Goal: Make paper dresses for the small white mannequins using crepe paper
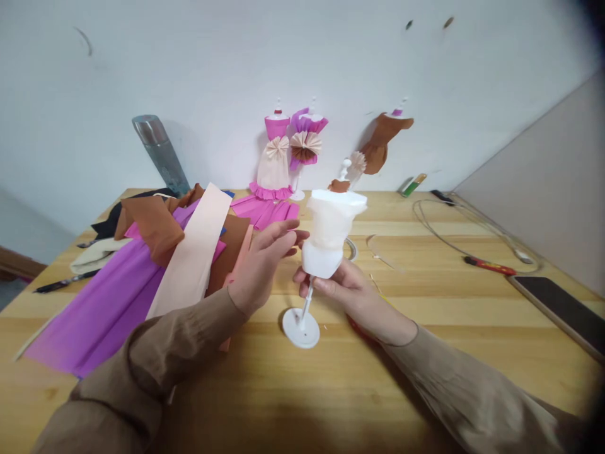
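Note:
A small white dress form (328, 230) on a stand with a round base (301, 328) tilts in front of me. White material wraps its torso, and a brown piece (339, 185) circles its neck. My right hand (347, 290) is closed around the stand's pole just below the torso. My left hand (267, 261) is beside the form's left side, fingers extended and slightly curved, with nothing visible in it. Whether its fingertips touch the form is hard to tell.
Behind stand mini dress forms in pink and cream (275, 161), purple (307, 142) and brown (380, 142). Crepe-like sheets (189, 252) pile up at left near a bottle (163, 154). At right lie a cable (420, 217), a red-handled tool (491, 265) and a phone (562, 309).

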Demonstrator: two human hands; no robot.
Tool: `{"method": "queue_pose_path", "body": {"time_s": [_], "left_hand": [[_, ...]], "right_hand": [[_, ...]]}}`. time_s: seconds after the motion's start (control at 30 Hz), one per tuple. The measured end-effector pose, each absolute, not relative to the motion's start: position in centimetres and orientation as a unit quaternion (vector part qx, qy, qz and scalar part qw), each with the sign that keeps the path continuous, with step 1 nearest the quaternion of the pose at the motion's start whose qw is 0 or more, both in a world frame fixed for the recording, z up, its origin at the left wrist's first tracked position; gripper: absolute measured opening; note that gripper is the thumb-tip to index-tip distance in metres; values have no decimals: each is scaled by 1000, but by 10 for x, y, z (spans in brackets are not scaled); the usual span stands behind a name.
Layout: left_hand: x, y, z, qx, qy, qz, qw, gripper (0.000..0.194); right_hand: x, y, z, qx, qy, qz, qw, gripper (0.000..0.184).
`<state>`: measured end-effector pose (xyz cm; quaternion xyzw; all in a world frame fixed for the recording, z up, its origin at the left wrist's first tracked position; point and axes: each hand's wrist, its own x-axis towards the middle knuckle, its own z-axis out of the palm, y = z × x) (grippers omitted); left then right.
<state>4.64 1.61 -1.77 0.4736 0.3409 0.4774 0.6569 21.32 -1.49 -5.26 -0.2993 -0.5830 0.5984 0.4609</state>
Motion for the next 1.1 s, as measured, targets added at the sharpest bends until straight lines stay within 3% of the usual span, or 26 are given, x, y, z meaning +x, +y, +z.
{"method": "queue_pose_path", "body": {"time_s": [0.13, 0.3, 0.4, 0.5, 0.53, 0.6, 0.67, 0.7, 0.83, 1.1], "left_hand": [[49, 5, -15, 550, 283, 421, 664, 55], [49, -3, -21, 563, 282, 395, 669, 51], [47, -6, -23, 549, 285, 393, 681, 49], [47, -9, -23, 522, 278, 422, 687, 44], [48, -10, -23, 508, 274, 426, 696, 43], [50, -12, -27, 471, 267, 407, 736, 43], [53, -15, -33, 421, 253, 367, 790, 46], [55, -17, -37, 397, 244, 348, 814, 48], [60, -22, -55, 343, 233, 315, 854, 51], [63, -28, -68, 319, 268, 291, 861, 56]], "right_hand": [[212, -11, -49, -298, -607, 571, 465, 24], [210, -14, -49, -307, -631, 565, 433, 27], [222, -14, -42, -321, -706, 527, 348, 21], [241, -11, -25, -395, -799, 396, 220, 23], [246, -11, -17, -440, -797, 338, 241, 25], [250, -9, -4, -501, -757, 207, 365, 22], [246, -8, 4, -507, -714, 91, 474, 7], [243, -6, 5, -498, -705, 51, 502, 12], [232, 3, -6, -462, -738, 0, 492, 25], [234, 6, -27, -470, -747, -59, 466, 16]]}}
